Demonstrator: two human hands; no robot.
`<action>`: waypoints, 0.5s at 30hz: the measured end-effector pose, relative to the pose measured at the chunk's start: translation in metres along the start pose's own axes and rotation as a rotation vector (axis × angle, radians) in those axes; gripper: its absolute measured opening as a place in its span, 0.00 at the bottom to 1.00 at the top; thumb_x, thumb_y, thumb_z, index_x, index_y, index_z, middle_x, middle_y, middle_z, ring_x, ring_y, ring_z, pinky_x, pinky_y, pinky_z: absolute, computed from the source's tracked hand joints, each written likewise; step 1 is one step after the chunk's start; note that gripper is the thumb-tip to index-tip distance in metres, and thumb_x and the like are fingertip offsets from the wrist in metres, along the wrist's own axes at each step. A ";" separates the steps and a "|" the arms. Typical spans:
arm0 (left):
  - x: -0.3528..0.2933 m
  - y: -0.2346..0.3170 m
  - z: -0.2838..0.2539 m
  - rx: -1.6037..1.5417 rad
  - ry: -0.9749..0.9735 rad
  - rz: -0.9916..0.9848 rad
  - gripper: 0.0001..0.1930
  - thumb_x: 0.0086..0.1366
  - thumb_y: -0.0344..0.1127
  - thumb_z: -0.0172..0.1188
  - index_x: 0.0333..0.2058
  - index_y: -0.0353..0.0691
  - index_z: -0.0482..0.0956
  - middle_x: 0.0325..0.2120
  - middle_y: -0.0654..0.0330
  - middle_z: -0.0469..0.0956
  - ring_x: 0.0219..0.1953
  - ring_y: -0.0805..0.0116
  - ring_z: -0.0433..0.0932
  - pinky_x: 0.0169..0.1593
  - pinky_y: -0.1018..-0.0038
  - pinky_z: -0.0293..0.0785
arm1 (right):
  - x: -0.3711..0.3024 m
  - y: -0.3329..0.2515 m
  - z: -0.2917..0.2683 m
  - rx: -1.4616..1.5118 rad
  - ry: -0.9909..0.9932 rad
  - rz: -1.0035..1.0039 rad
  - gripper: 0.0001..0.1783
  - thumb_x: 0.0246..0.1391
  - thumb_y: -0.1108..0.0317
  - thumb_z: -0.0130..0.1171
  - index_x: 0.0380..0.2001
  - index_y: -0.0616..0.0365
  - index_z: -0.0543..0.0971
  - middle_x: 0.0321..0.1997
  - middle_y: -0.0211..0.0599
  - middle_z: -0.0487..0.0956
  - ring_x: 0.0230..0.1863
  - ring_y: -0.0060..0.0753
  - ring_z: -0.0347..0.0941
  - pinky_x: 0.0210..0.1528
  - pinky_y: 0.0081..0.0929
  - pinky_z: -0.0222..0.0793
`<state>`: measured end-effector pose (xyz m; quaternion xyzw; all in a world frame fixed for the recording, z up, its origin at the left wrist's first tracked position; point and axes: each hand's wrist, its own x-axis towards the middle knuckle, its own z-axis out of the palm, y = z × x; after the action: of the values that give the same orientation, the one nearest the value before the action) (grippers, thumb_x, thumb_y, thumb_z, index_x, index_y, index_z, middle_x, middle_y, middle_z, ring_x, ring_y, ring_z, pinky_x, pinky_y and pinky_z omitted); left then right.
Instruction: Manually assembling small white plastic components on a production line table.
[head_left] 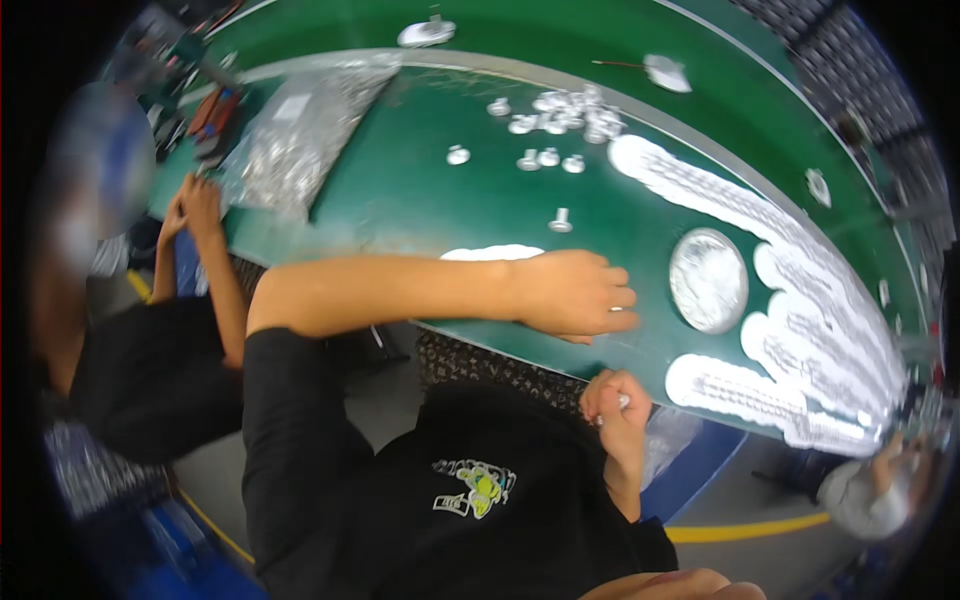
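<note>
My left arm crosses over the green table [420, 200], with my left hand [575, 295] curled palm-down above its near part. A silver spot, perhaps a ring, shows on one finger; anything under those fingers is hidden. Close to my body, at the table's front edge, my right hand [617, 405] is closed around a small silver-white part [623, 401]. Beyond the left hand one small stemmed metal part [561, 221] stands alone. Several similar round-headed parts [575, 112] are grouped farther back. Partly behind my left forearm lies a row of white discs [490, 253].
A round dish [707, 329] with whitish contents stands right of my left hand. Long overlapping rows of white discs [830, 320] cover the right side. A clear bag of metal parts [290, 150] lies far left. Beyond a rail runs a green belt [540, 35]. Co-workers sit on both sides.
</note>
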<state>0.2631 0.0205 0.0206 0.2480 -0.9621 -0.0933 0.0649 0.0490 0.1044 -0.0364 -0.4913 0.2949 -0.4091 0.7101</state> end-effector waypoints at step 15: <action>0.033 0.058 0.022 0.244 0.251 -0.382 0.32 0.47 0.43 0.67 0.51 0.36 0.69 0.47 0.54 0.72 0.48 0.53 0.71 0.46 0.63 0.69 | -0.015 -0.010 -0.009 -0.048 0.000 -0.041 0.13 0.61 0.65 0.50 0.25 0.60 0.66 0.18 0.30 0.69 0.19 0.19 0.62 0.22 0.20 0.60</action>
<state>0.2040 0.0580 0.0143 0.4406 -0.8864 0.0447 0.1348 0.0316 0.1111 -0.0294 -0.5140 0.2945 -0.4162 0.6898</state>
